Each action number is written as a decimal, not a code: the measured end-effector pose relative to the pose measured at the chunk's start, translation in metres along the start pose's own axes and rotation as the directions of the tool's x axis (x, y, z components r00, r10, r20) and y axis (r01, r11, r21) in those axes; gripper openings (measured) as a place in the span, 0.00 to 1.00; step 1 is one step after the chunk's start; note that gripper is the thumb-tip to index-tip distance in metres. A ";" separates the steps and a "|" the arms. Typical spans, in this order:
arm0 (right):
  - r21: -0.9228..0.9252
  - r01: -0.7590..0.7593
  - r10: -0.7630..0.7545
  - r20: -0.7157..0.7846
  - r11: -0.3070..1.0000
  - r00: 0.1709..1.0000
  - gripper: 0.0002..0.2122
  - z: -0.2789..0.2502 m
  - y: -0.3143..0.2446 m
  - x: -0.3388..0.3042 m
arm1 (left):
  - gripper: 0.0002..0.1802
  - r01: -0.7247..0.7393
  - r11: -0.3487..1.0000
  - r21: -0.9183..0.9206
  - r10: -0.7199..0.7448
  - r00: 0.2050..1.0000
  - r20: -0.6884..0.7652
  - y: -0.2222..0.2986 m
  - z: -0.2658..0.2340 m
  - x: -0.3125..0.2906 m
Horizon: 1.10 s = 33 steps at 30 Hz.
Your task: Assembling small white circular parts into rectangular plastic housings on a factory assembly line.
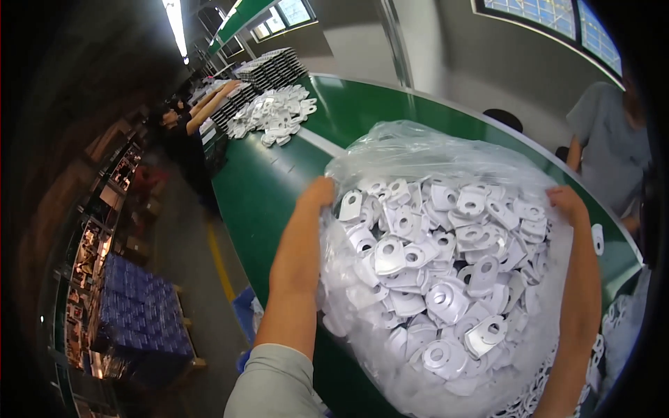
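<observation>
A large clear plastic bag (432, 152) lies wide open on the green table in front of me. It is filled with a heap of white plastic parts (446, 299), flat pieces with rounded ends and round holes. My left hand (322, 191) is closed on the bag's rim at the left. On the opposite side, my right hand (566, 200) grips the rim as well. Both arms reach around the bag, and the rim is spread between the hands. Finger details are small and partly turned away.
Farther along the green table (362, 104) lies a pile of white parts (275, 115) beside stacked dark trays (272, 68). A co-worker (185, 132) reaches there; another person (610, 139) is at the right. More loose parts lie by my right forearm. Blue stacked boxes (139, 313) stand at lower left.
</observation>
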State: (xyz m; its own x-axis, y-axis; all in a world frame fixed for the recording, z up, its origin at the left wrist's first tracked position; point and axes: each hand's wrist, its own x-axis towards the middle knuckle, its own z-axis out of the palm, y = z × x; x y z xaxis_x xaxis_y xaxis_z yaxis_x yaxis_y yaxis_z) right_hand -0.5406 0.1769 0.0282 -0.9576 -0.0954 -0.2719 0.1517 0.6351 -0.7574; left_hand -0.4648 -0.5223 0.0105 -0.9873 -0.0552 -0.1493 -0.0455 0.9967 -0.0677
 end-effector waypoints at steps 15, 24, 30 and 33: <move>-0.582 0.593 -0.685 0.082 0.557 0.724 0.16 0.072 -0.118 -0.338 | 0.24 -0.824 0.562 -0.073 0.754 0.547 -0.363 0.197 -0.105 -0.321; -0.494 0.534 -0.608 0.014 0.686 0.794 0.09 0.163 -0.049 -0.453 | 0.27 -0.725 0.668 -0.164 0.733 0.680 -0.017 0.138 -0.011 -0.435; -0.343 0.538 -0.635 -0.322 0.770 0.703 0.06 0.180 -0.046 -0.539 | 0.19 -0.778 0.593 -0.207 0.655 0.616 -0.438 0.197 -0.045 -0.426; -0.213 0.454 -0.494 -0.521 0.865 0.696 0.05 0.174 -0.017 -0.582 | 0.23 -0.890 0.454 -0.049 0.674 0.379 -0.634 0.265 -0.056 -0.359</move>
State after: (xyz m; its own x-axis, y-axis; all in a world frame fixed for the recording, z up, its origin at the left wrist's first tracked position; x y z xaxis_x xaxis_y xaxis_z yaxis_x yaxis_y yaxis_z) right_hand 0.0566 0.0889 0.0959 -0.8690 0.0193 0.4944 -0.3560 0.6695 -0.6519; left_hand -0.1306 -0.2349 0.1017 -0.5014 0.6888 0.5236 0.8502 0.5044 0.1507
